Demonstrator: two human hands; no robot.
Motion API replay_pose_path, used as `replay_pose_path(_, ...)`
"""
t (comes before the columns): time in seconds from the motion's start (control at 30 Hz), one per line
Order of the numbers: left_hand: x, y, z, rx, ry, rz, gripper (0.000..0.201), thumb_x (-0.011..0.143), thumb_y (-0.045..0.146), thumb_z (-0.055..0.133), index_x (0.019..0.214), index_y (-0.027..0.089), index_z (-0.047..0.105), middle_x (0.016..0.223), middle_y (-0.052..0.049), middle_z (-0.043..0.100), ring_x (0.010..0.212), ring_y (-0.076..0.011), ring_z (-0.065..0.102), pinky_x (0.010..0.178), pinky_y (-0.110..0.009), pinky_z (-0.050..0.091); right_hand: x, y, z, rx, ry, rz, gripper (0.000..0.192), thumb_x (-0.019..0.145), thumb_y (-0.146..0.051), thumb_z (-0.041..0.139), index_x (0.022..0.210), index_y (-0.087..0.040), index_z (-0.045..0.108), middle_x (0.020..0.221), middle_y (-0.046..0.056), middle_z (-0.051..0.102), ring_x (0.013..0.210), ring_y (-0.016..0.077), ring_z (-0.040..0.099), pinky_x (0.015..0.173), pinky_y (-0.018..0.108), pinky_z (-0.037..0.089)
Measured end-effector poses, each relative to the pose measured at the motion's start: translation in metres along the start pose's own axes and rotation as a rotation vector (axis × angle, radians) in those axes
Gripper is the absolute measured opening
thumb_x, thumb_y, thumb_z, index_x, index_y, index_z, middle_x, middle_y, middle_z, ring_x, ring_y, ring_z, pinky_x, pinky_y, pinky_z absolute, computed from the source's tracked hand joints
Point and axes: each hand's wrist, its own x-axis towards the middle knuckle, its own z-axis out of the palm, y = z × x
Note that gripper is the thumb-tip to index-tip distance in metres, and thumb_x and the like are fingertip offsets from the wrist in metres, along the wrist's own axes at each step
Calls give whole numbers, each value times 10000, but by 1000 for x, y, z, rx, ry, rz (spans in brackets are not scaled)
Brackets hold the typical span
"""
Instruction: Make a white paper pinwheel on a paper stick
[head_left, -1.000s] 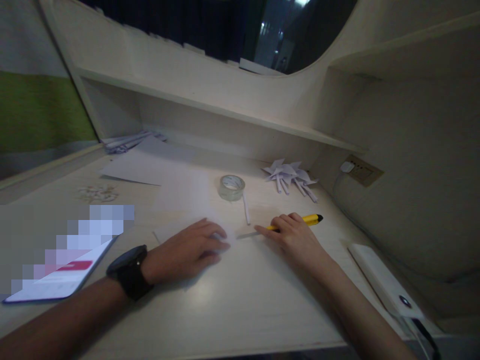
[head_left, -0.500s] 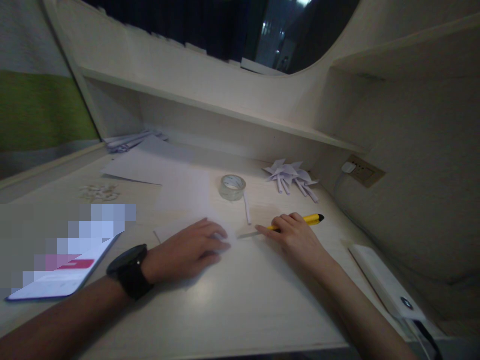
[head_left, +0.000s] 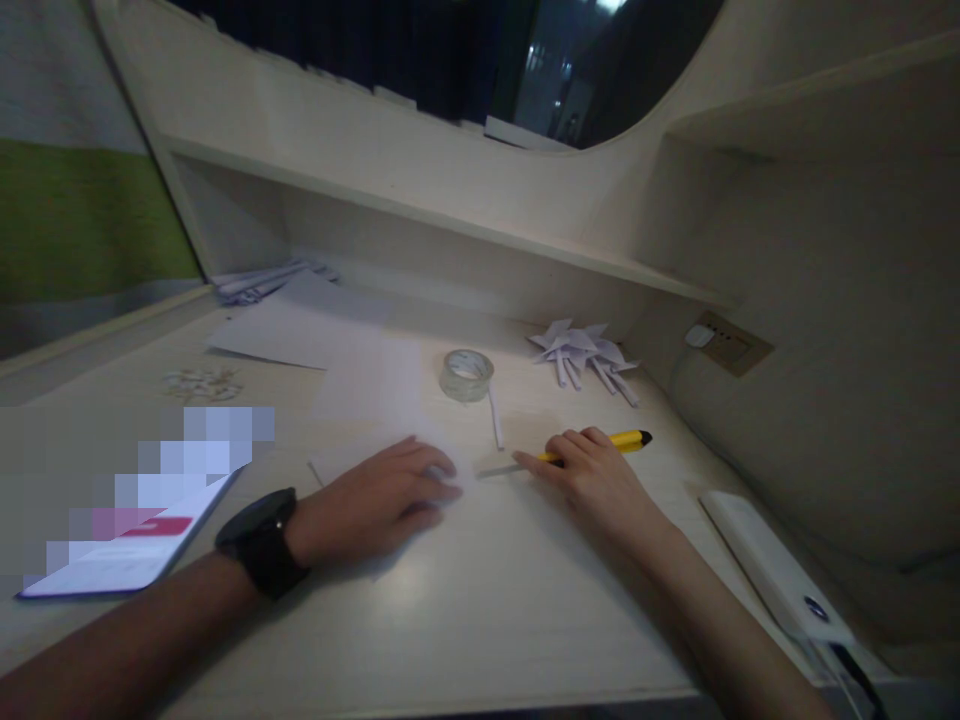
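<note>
My left hand (head_left: 382,500), with a black watch (head_left: 261,542) on its wrist, presses flat on a white sheet of paper (head_left: 352,455) lying on the desk. My right hand (head_left: 592,480) grips a yellow utility knife (head_left: 626,440), its blade end (head_left: 495,470) resting on the paper's right edge close to my left fingertips. A thin white paper strip (head_left: 495,415) lies just beyond the blade.
A clear tape roll (head_left: 466,375) stands behind the hands. Folded paper pinwheels (head_left: 581,350) lie at the back right. More paper sheets (head_left: 285,330) and scraps (head_left: 201,383) are at the left. A phone (head_left: 127,555) lies front left, a white power bank (head_left: 776,570) front right.
</note>
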Motion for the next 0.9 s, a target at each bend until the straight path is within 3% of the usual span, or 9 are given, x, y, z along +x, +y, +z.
replay_pose_path(0.7,0,1,-1,1,-8,12,296,910,205,485,1186,246,584,1161,-71,569,1093,-222,484,971,-412,365,-1,-1,1,8,9,0,405,893,-189,554,1275,-322,523,831,42,607,762,185,507,727,322,304)
replay_pose_path(0.9,-1,1,0,11,11,2,283,908,226,490,1166,258,602,1177,-68,574,1098,-225,497,961,-407,379,-4,9,8,146,58,43,533,844,-67,520,1306,-332,496,875,47,604,780,186,514,730,315,335)
